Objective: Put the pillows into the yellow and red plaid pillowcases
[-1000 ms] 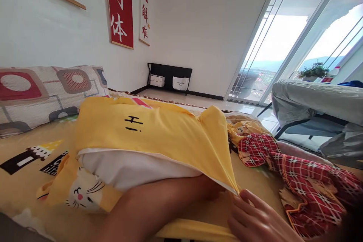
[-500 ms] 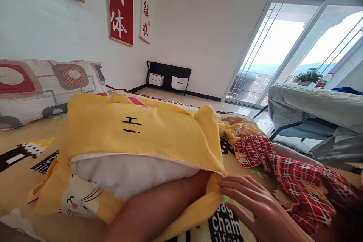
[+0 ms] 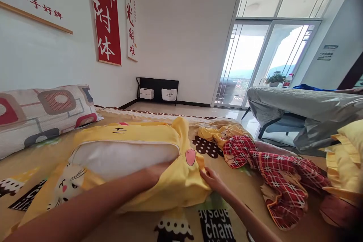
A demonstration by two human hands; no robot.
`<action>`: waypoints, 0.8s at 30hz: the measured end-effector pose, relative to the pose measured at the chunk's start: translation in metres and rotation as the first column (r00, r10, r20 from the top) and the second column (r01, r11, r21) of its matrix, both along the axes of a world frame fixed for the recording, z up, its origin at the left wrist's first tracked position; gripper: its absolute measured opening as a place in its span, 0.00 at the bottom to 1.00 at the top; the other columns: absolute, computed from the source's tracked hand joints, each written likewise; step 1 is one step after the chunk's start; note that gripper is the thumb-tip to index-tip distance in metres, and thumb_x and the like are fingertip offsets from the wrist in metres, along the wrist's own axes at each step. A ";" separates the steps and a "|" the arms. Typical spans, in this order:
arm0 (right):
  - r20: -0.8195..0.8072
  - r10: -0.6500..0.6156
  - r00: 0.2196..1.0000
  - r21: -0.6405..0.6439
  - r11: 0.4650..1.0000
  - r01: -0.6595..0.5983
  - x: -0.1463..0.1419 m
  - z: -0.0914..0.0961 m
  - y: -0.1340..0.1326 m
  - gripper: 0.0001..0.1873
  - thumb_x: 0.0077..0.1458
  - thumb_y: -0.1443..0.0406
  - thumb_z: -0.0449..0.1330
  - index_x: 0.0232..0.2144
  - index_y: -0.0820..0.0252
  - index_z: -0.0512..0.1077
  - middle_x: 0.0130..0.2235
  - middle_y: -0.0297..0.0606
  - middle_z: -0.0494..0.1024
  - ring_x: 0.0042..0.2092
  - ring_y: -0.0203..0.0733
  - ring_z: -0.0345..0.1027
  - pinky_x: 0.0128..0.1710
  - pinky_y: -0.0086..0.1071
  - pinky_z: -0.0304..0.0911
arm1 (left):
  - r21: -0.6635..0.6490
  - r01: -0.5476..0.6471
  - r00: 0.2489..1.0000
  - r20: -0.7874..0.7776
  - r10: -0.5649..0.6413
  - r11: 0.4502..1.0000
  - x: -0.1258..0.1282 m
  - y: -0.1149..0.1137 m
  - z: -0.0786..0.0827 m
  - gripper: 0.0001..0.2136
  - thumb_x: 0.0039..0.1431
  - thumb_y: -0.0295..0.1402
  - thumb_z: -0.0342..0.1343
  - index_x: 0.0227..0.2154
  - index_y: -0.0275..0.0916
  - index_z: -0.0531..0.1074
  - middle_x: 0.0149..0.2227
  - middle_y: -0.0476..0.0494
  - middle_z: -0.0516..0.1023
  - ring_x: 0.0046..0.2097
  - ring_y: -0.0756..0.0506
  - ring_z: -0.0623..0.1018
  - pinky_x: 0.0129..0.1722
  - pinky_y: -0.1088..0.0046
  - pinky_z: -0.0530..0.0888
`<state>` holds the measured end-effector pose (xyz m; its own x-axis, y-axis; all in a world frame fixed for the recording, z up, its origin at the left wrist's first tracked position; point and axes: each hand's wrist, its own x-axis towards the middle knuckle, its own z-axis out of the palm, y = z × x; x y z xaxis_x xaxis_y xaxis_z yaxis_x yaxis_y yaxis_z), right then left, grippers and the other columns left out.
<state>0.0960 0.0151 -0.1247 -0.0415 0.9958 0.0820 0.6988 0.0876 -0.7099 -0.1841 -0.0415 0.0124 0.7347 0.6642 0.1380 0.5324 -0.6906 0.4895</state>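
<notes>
A yellow pillowcase (image 3: 181, 181) with a cat face and dark lettering lies on the bed, its long opening towards me. Inside the opening shows a white pillow (image 3: 124, 157). My left hand (image 3: 157, 172) reaches into the right end of the opening; its fingers are hidden under the yellow cloth. On the outside, my right hand (image 3: 211, 179) pinches the pillowcase's right edge, near a pink oval patch. Between the two hands the cloth bulges out.
A patterned pillow (image 3: 61, 106) lies against the left wall. To the right on the bed are a crumpled red plaid cloth (image 3: 283, 166) and a yellow ruffled item (image 3: 347, 159). Beyond stand a covered table (image 3: 312, 100), a chair (image 3: 283, 124) and a black rack (image 3: 159, 83).
My left arm has pushed into the pillowcase's right corner, which now bulges outward. My right hand, earlier loosely touching the edge, now grips the cloth farther away. The view has tilted up.
</notes>
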 end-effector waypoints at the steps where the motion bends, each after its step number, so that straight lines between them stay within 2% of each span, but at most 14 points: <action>1: -0.020 0.017 1.000 0.010 1.000 -0.017 -0.002 0.002 -0.002 0.29 0.49 0.45 0.48 0.32 0.63 0.74 0.33 0.42 0.78 0.40 0.48 0.69 0.39 0.36 0.62 | -0.109 0.029 0.998 -0.049 -0.035 0.994 -0.015 -0.001 0.010 0.16 0.60 0.45 0.51 0.36 0.37 0.75 0.41 0.45 0.77 0.45 0.44 0.74 0.45 0.67 0.71; 3: -0.049 0.042 0.998 0.046 0.998 -0.040 -0.002 0.008 -0.006 0.29 0.50 0.45 0.47 0.29 0.62 0.74 0.35 0.43 0.78 0.40 0.48 0.69 0.40 0.35 0.62 | -0.353 0.004 0.985 -0.158 -0.064 0.936 -0.052 -0.005 0.035 0.20 0.58 0.50 0.48 0.30 0.39 0.76 0.38 0.47 0.78 0.45 0.43 0.73 0.45 0.71 0.69; 5: -0.055 0.042 0.998 0.090 0.995 -0.037 0.000 0.013 -0.010 0.29 0.50 0.45 0.47 0.28 0.62 0.74 0.35 0.43 0.78 0.40 0.49 0.68 0.40 0.36 0.62 | -0.450 -0.169 0.976 -0.201 0.085 0.877 -0.088 -0.011 0.062 0.27 0.60 0.54 0.38 0.27 0.40 0.74 0.33 0.47 0.77 0.41 0.44 0.73 0.42 0.72 0.69; 6: -0.050 0.042 0.998 0.110 0.993 -0.036 0.002 0.016 -0.011 0.30 0.50 0.44 0.46 0.28 0.62 0.74 0.34 0.44 0.77 0.39 0.49 0.68 0.39 0.36 0.62 | -0.471 -0.193 0.975 -0.193 0.113 0.861 -0.103 -0.014 0.074 0.27 0.60 0.54 0.38 0.26 0.40 0.74 0.31 0.47 0.77 0.38 0.45 0.73 0.41 0.73 0.68; 8: -0.029 0.048 0.998 0.151 0.988 -0.043 0.006 0.021 -0.013 0.31 0.50 0.43 0.44 0.24 0.62 0.73 0.29 0.43 0.76 0.34 0.47 0.67 0.35 0.36 0.61 | -0.514 -0.183 0.973 -0.217 0.080 0.838 -0.119 -0.023 0.092 0.20 0.55 0.53 0.48 0.26 0.40 0.72 0.28 0.48 0.75 0.33 0.46 0.71 0.35 0.74 0.67; 10: 0.000 0.051 0.999 0.195 0.979 -0.050 0.009 0.027 -0.013 0.32 0.51 0.43 0.43 0.21 0.61 0.71 0.24 0.41 0.74 0.30 0.45 0.64 0.31 0.36 0.59 | -0.539 -0.198 0.948 -0.317 0.020 0.819 -0.120 -0.032 0.098 0.15 0.47 0.47 0.59 0.32 0.41 0.71 0.27 0.50 0.74 0.30 0.47 0.70 0.30 0.75 0.65; 12: 0.031 0.047 0.998 0.238 0.970 -0.054 0.013 0.034 -0.013 0.33 0.53 0.43 0.41 0.20 0.61 0.70 0.23 0.40 0.74 0.29 0.44 0.63 0.29 0.35 0.57 | -0.450 -0.280 0.900 -0.431 0.069 0.848 -0.113 -0.040 0.095 0.17 0.41 0.41 0.63 0.34 0.42 0.70 0.25 0.51 0.71 0.27 0.48 0.68 0.25 0.76 0.62; 13: 0.050 0.041 0.998 0.257 0.965 -0.053 0.015 0.037 -0.012 0.33 0.54 0.43 0.40 0.21 0.61 0.70 0.24 0.40 0.74 0.29 0.43 0.63 0.29 0.34 0.57 | -0.376 -0.298 0.879 -0.466 0.099 0.877 -0.109 -0.043 0.092 0.14 0.41 0.40 0.63 0.31 0.42 0.69 0.23 0.52 0.69 0.26 0.48 0.66 0.24 0.76 0.60; 14: 0.071 0.034 0.997 0.274 0.960 -0.052 0.017 0.040 -0.011 0.33 0.55 0.44 0.39 0.22 0.62 0.70 0.24 0.41 0.74 0.29 0.44 0.64 0.29 0.34 0.57 | -0.300 -0.298 0.870 -0.476 0.129 0.906 -0.106 -0.045 0.089 0.11 0.42 0.39 0.61 0.26 0.41 0.68 0.21 0.53 0.65 0.24 0.49 0.63 0.23 0.76 0.57; 16: 0.127 0.026 0.992 0.296 0.953 -0.063 0.020 0.046 -0.010 0.33 0.58 0.47 0.37 0.24 0.62 0.71 0.27 0.42 0.76 0.31 0.44 0.66 0.31 0.34 0.58 | -0.171 -0.270 0.882 -0.438 0.172 0.947 -0.107 -0.045 0.086 0.13 0.49 0.39 0.55 0.19 0.39 0.61 0.20 0.53 0.60 0.23 0.51 0.59 0.23 0.76 0.55; 18: 0.206 0.035 0.978 0.297 0.950 -0.096 0.021 0.047 -0.013 0.30 0.60 0.51 0.38 0.27 0.62 0.72 0.31 0.44 0.78 0.33 0.44 0.68 0.32 0.33 0.59 | -0.056 -0.282 0.906 -0.345 0.246 0.958 -0.112 -0.041 0.089 0.15 0.56 0.41 0.48 0.18 0.39 0.58 0.21 0.52 0.60 0.24 0.51 0.59 0.25 0.75 0.56; 20: 0.307 0.052 0.950 0.278 0.950 -0.142 0.018 0.044 -0.020 0.25 0.61 0.56 0.40 0.30 0.61 0.73 0.32 0.44 0.79 0.34 0.44 0.70 0.32 0.32 0.59 | 0.115 -0.339 0.906 -0.228 0.357 0.934 -0.115 -0.034 0.095 0.16 0.60 0.43 0.44 0.21 0.39 0.61 0.23 0.50 0.64 0.26 0.50 0.62 0.27 0.75 0.58; 21: 0.360 0.058 0.931 0.264 0.951 -0.161 0.014 0.041 -0.025 0.23 0.60 0.58 0.42 0.30 0.61 0.74 0.31 0.44 0.79 0.33 0.45 0.71 0.31 0.32 0.59 | 0.207 -0.378 0.890 -0.188 0.416 0.902 -0.113 -0.031 0.098 0.16 0.60 0.43 0.43 0.23 0.40 0.63 0.24 0.50 0.66 0.27 0.49 0.64 0.28 0.75 0.59; 24: 0.531 0.084 0.843 0.214 0.949 -0.229 -0.004 0.029 -0.045 0.15 0.55 0.67 0.49 0.28 0.60 0.75 0.26 0.43 0.79 0.29 0.45 0.73 0.27 0.31 0.58 | 0.502 -0.443 0.798 -0.156 0.581 0.743 -0.096 -0.018 0.105 0.12 0.62 0.37 0.41 0.30 0.42 0.69 0.27 0.47 0.72 0.29 0.46 0.69 0.29 0.73 0.59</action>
<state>0.0917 -0.0297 -0.0959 -0.3032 0.9172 0.2585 0.9143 0.3565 -0.1924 -0.2803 -0.0599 0.1171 0.3487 0.8749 0.3360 0.9306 -0.3658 -0.0132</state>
